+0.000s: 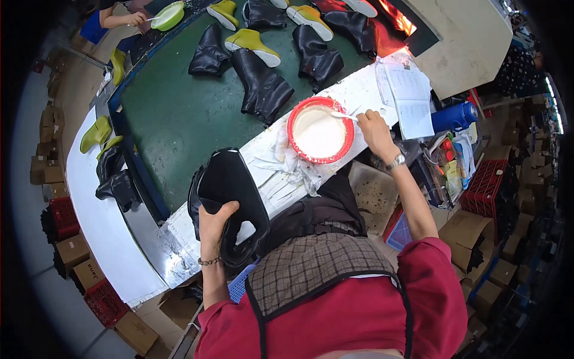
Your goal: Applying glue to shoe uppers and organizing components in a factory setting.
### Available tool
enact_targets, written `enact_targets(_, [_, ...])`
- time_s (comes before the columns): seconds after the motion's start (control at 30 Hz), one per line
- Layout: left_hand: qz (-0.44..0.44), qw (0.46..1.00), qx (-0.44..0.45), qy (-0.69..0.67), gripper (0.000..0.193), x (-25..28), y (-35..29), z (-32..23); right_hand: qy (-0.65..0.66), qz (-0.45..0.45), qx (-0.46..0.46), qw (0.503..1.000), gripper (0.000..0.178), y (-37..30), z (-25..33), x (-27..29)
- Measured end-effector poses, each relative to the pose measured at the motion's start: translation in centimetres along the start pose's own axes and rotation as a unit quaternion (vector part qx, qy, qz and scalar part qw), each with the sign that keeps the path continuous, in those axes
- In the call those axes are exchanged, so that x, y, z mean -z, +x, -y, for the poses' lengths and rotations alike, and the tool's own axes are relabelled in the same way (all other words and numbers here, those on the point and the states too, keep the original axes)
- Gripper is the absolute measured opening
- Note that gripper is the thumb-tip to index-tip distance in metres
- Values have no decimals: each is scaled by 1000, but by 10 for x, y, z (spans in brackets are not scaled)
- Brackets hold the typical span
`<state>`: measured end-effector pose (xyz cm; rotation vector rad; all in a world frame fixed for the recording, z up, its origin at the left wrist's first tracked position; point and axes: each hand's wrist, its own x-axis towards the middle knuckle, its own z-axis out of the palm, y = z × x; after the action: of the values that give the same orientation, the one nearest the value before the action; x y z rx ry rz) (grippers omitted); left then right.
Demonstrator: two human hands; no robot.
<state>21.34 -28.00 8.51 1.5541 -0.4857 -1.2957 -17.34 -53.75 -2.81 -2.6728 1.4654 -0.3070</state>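
Observation:
My left hand (214, 226) grips a black boot (234, 179) low on the left, its thumb on the near side and the other fingers hidden. The boot is tilted, with its wide opening toward me. My right hand (376, 134) pinches the white handle of a brush (343, 115). The brush reaches over the rim of a red bowl (292, 133) of creamy white paste, and I cannot make out its tip. Crumpled, paste-smeared paper (302, 173) lies beside the bowl on the white ledge (263, 157).
Black boots (260, 87) and yellow-green shoe lasts (254, 45) lie on the green belt (161, 113). An open notebook (409, 90) and a blue flask (455, 116) are at right. Far left, a co-worker's hand (135, 19) works near a green bowl (168, 16). Crates and cardboard boxes surround the bench.

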Motion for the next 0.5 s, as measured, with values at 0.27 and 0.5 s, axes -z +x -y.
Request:
enact_targets(0.27, [88, 987, -48, 121, 33, -62, 49, -22, -77, 3, -76, 994, 13, 22, 66, -39])
enact_targets(0.5, [123, 982, -45, 135, 29, -67, 72, -35, -51, 42, -6, 998, 9, 7, 72, -29])
